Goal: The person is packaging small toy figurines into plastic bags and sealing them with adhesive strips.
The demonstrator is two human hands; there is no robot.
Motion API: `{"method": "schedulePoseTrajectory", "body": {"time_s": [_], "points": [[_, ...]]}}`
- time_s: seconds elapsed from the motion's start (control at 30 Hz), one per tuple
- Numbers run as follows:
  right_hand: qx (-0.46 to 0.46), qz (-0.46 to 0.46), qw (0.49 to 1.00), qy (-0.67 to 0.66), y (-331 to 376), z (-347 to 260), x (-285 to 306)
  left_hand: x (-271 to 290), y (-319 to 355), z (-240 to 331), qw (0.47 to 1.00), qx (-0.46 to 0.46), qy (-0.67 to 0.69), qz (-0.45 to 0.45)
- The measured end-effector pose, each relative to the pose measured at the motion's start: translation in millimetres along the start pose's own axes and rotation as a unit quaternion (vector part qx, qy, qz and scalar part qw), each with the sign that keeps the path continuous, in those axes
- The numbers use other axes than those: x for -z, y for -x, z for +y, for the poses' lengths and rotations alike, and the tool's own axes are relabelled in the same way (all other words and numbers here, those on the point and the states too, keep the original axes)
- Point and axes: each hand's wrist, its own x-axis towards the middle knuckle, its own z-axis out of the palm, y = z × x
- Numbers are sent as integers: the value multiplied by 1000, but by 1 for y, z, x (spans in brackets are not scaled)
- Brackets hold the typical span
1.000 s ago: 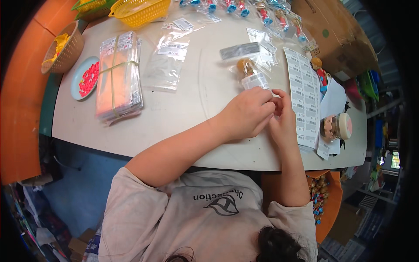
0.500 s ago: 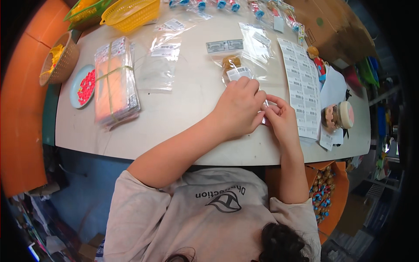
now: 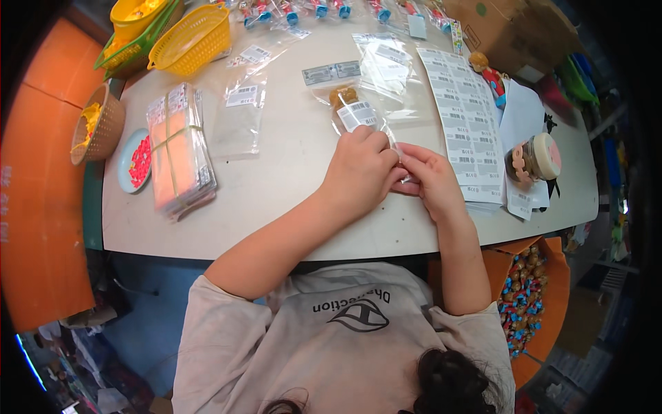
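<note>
In two hands (image 3: 362,165), one clear bag (image 3: 356,115)

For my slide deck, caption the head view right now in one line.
Left hand and right hand handle a clear bag holding a brown-headed figure beside printed label sheets.

Yellow basket (image 3: 207,52) at my table's (image 3: 272,186) far left corner, tan basket (image 3: 107,138) holding yellow pieces (image 3: 89,119) by the left edge, blue plate (image 3: 124,162) of red pieces (image 3: 140,162) along it, lidded jar (image 3: 529,159) near the right edge, cardboard box (image 3: 507,31) far right.
</note>
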Motion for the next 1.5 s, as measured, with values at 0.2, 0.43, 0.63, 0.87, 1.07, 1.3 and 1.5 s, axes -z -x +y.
{"method": "schedulePoseTrajectory", "body": {"time_s": [0.2, 0.43, 0.63, 0.87, 1.07, 1.3, 1.5], "points": [[-19, -109, 985, -132, 8, -12, 13, 4, -2, 1, 1000, 15, 13, 4], [-31, -138, 976, -168, 7, -10, 18, 2, -3, 4, 999, 1, 33, 39], [-32, -176, 962, -207, 5, -6, 20, -2, -1, 5, 999, -10, 27, 43], [-23, -215, 936, -279, 4, -6, 22, -5, 0, 4, 996, -51, 4, 72], [-22, -231, 926, -297, 2, -4, 21, -7, -2, 5, 995, -57, 4, 76], [-26, -184, 958, -219, 2, -7, 22, -9, -2, 5, 996, -39, 44, 64], [-44, -163, 968, -188, 2, -9, 16, -1, 0, 16, 998, 9, 35, 44]]}}
